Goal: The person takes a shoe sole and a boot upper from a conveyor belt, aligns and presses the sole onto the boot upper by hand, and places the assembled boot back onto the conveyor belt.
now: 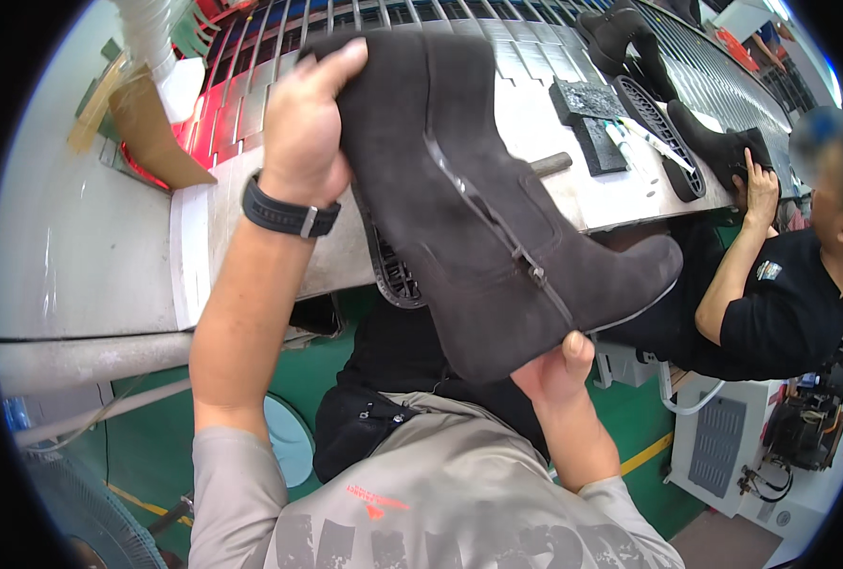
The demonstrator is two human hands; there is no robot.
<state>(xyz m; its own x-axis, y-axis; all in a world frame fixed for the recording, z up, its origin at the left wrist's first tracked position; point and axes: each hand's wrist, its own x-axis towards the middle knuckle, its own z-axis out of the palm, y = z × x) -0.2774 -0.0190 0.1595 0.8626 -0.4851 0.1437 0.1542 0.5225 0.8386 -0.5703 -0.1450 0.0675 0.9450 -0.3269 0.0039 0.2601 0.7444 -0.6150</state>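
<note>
A dark brown boot (478,209) with a thin strap and small buckle is held up in front of me, its toe pointing right. My left hand (312,123), below a black wristwatch, grips the top of the shaft, thumb over the edge. Under the foot, my right hand (559,370) holds the boot from below, its thumb against the lower edge; most of its fingers are hidden behind. A black sole (398,275) lies on the bench beyond the boot, largely covered by it.
To the right, a co-worker (772,294) handles another dark boot (711,142). Black blocks (597,142), white pens (663,147) and a sole (644,104) lie on the bench. A roller conveyor (526,38) runs behind. A cardboard piece (151,128) stands left; a fan (90,503) is low left.
</note>
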